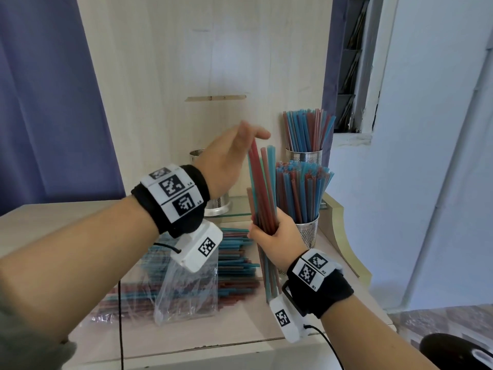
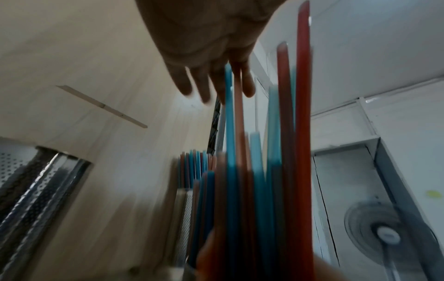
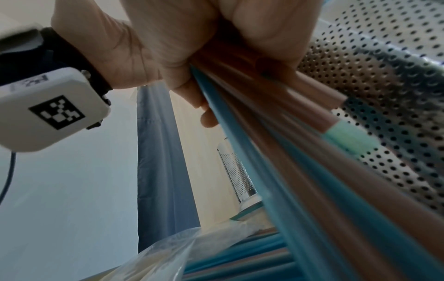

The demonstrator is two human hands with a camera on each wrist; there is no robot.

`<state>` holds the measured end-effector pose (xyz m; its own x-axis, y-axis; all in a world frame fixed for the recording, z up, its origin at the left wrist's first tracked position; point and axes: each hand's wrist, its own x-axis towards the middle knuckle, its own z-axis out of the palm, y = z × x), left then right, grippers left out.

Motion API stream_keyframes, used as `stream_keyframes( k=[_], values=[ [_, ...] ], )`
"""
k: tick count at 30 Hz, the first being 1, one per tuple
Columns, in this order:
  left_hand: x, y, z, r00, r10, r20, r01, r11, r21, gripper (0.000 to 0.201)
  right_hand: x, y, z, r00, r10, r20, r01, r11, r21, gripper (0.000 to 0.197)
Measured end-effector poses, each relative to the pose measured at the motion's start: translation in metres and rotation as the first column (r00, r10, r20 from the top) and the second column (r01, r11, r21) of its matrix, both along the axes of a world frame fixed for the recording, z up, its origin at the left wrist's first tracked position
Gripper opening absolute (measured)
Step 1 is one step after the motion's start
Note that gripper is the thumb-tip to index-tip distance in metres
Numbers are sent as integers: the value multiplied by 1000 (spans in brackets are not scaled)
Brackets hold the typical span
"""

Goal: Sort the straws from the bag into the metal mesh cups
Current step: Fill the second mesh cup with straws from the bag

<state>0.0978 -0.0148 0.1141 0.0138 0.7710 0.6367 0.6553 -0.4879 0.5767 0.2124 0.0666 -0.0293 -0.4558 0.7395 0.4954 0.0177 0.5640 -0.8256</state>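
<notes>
Three metal mesh cups stand by the wooden panel: two [image 1: 304, 156] [image 1: 306, 231] packed with straws, one [image 1: 217, 201] behind the left wrist. One bundle of straws [image 1: 262, 190] stands upright in the right hand [image 1: 274, 236], fingers wrapped round it. The left hand [image 1: 226, 158] is flat, fingers straight, on the bundle's tops. One clear bag [image 1: 186, 292] of straws lies on the table [image 1: 53, 222].
</notes>
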Motion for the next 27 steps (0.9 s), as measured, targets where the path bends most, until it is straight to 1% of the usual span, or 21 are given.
stream_keyframes(
  k=[1,2,3,4,5,6,7,8,9,11,12,14,15,17,18,20,22,24,26,27],
  values=[
    [3,-1,-6,999,-15,-35,14,999,-32,102,0,0,0,1000,5,-8,-5,1000,0,12],
    [5,-2,-12,995,10,-98,-14,999,-41,90,1,-1,0,1000,8,-18,-8,1000,12,14],
    [6,-1,-20,984,62,-167,-65,998,-16,71,1,-1,0,1000,7,-27,-6,1000,29,18],
    [6,2,-27,970,117,-213,-109,993,46,52,1,-1,0,999,5,-37,-3,999,41,20],
    [5,4,-34,966,136,-220,-115,988,107,42,1,-1,-1,999,0,-45,2,999,42,19],
    [5,4,-38,972,129,-196,-100,983,152,53,1,-1,-1,999,-8,-49,10,999,39,17],
    [4,6,-40,984,102,-145,-77,982,172,73,2,0,-2,999,-19,-51,21,999,34,15],
    [3,7,-42,992,82,-101,-62,981,183,89,2,1,-2,998,-28,-51,29,999,25,13],
    [3,8,-42,991,89,-102,-65,974,218,98,2,2,-3,998,-30,-49,31,999,14,11],
    [5,10,-40,967,155,-204,-75,932,355,107,3,3,-3,999,-18,-49,18,1000,2,12],
    [5,11,-38,950,180,-257,-61,909,413,108,4,2,-3,998,-8,-55,8,1000,-5,12],
    [5,13,-35,911,235,-339,-63,891,449,101,4,1,-3,998,0,-70,-1,1000,-3,14],
    [4,15,-35,892,253,-376,-69,896,439,91,5,1,-3,997,-1,-74,1,1000,6,16],
    [2,18,-40,866,238,-439,-62,923,379,71,5,1,-3,995,-1,-97,2,1000,19,17],
    [1,19,-45,862,213,-460,-50,939,341,65,5,0,-3,994,3,-112,-1,1000,18,17],
    [0,21,-53,863,162,-479,-22,958,285,59,5,-1,-3,990,3,-140,-2,1000,2,27],
    [-1,21,-56,882,149,-447,-11,955,295,59,5,-1,-4,990,-10,-141,11,1000,3,32],
    [0,21,-54,885,179,-430,-21,938,346,67,5,0,-4,993,-10,-122,11,1000,9,34],
    [3,22,-49,852,210,-479,-20,928,372,74,6,-1,-3,995,-3,-96,4,1000,6,33],
    [4,22,-45,830,219,-513,-13,927,375,74,6,-3,-3,996,1,-86,0,1000,4,30]
  ],
)
